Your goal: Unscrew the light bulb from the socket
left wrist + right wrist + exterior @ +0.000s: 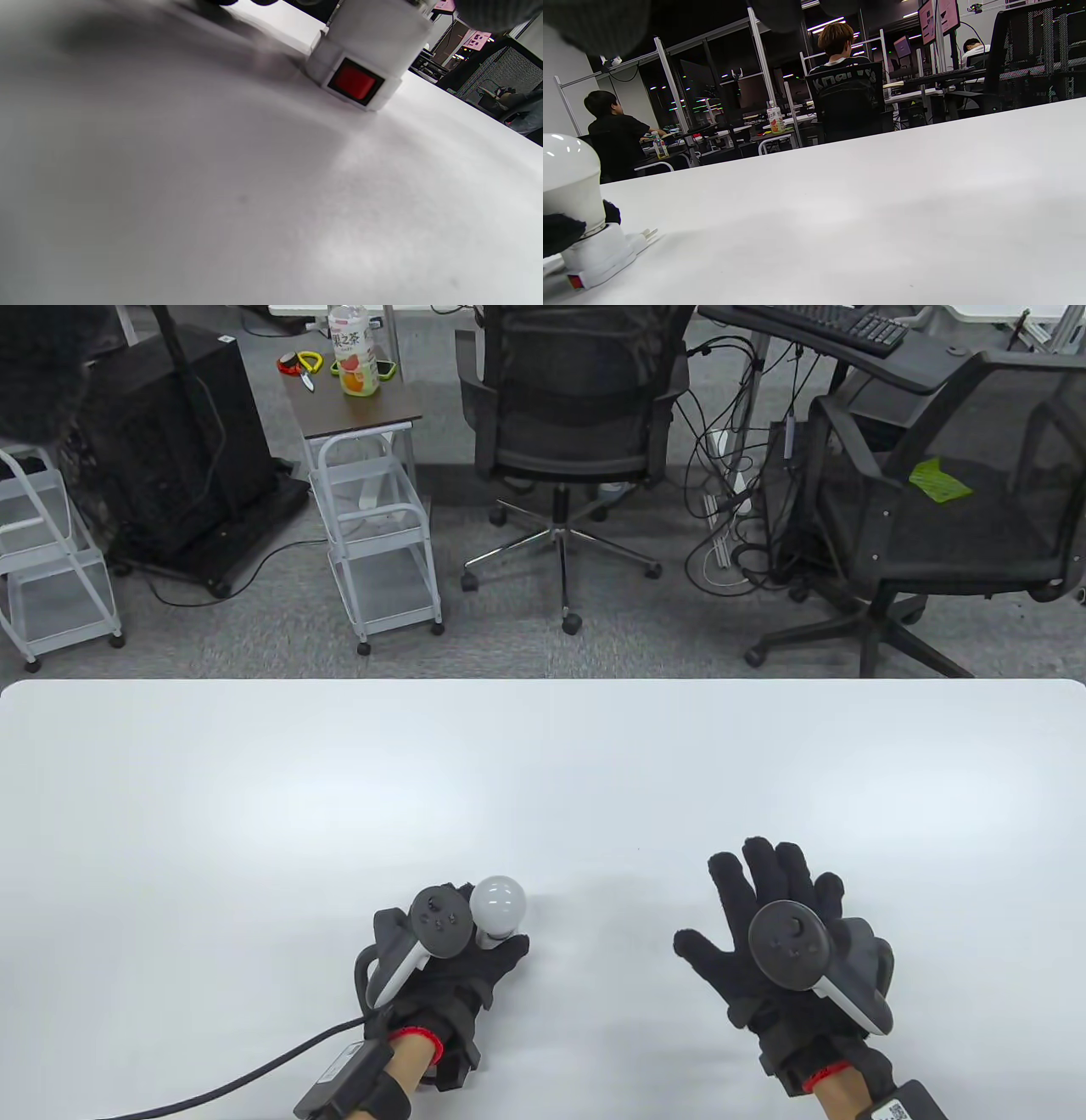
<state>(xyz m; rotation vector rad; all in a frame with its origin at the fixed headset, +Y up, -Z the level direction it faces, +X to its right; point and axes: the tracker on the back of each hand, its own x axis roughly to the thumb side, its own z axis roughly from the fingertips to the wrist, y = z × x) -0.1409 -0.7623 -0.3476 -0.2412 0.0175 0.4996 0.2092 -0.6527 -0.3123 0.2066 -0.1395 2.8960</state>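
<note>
A white light bulb (499,903) stands upright in a white socket base at the table's near left. My left hand (475,963) grips the socket just below the bulb. The left wrist view shows the socket base (373,51) resting on the table, with a red rocker switch (355,82) on its side. The right wrist view shows the bulb (568,178) seated in the socket (598,258) at the far left, with left fingertips (562,231) against it. My right hand (768,916) is open with fingers spread, palm down, well to the right of the bulb and apart from it.
The white table (543,780) spreads wide beyond both hands. A black cable (221,1082) runs from my left wrist off the near left edge. Office chairs (577,432) and a small cart (373,500) stand on the floor beyond the far edge.
</note>
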